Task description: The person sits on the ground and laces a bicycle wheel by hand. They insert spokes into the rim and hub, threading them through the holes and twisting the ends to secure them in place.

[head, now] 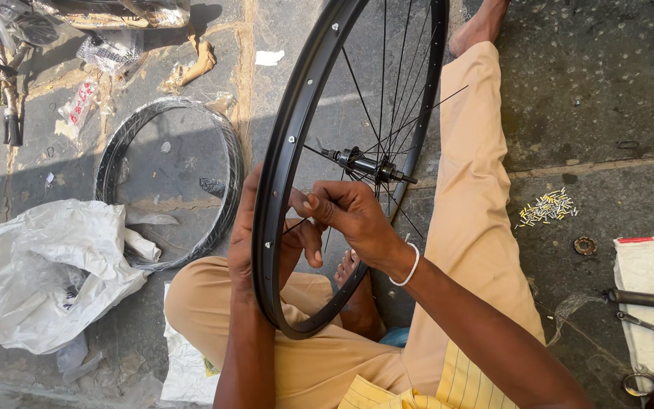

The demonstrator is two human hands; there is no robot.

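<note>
Rough grey paving stones point(584, 91), half in sun, carry the whole scene, with the person seated cross-legged on them. Fingertips of the right hand point(350, 216) are pinched together on a thin spoke end just inside the rim, while the left hand point(247, 242) wraps the outside of the black bicycle rim point(285, 144), its thumb hooked over to the inner face. The wheel stands upright between the knees. It looks only partly laced: several spokes point(410, 76) run from the hub point(365, 165) to the far side, yet most of the near rim holes show bare. A small heap of brass nipples point(546, 207) lies well apart to the right, a tyre point(168, 182) and a white plastic bag point(54, 265) to the left.
</note>
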